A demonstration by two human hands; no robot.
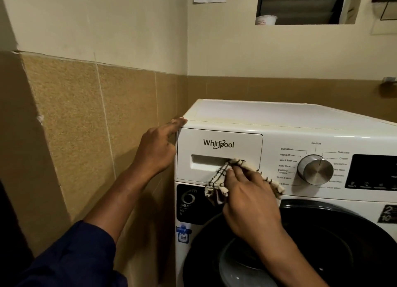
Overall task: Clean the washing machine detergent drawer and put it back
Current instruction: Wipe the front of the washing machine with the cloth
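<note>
The white detergent drawer (219, 145) sits closed, flush in the top left of the washing machine's (279, 117) front, with a handle recess across its lower half. My right hand (251, 200) presses a cream cloth with dark checks (219, 179) against the right end of that recess. My left hand (159, 149) rests against the machine's upper left corner, fingers stretched along the edge and holding nothing.
A silver program dial (315, 169) and a dark display (373, 170) lie right of the drawer. The black round door (322, 243) is below. A tiled wall (86, 125) stands close on the left. A white cup (266, 20) sits on a window ledge above.
</note>
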